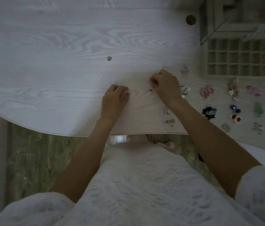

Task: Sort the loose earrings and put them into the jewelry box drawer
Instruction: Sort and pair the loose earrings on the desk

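Pale table (47, 62): left hand (112, 100) pinches an earring (126, 93); right hand (166, 85) curled, grip unclear.

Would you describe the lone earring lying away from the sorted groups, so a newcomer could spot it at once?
Start at the white wood-grain table and look up and left of the left hand. The small heart-shaped earring lies alone on bare wood. Unlike the colourful earrings grouped at the right, it is pale, metallic and has no neighbours.

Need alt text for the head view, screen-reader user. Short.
Seen from above, a person's left hand pinches a small earring and the right hand curls beside a stud on a pale wooden table. Sorted earring pairs lie to the right, below an open gridded drawer.
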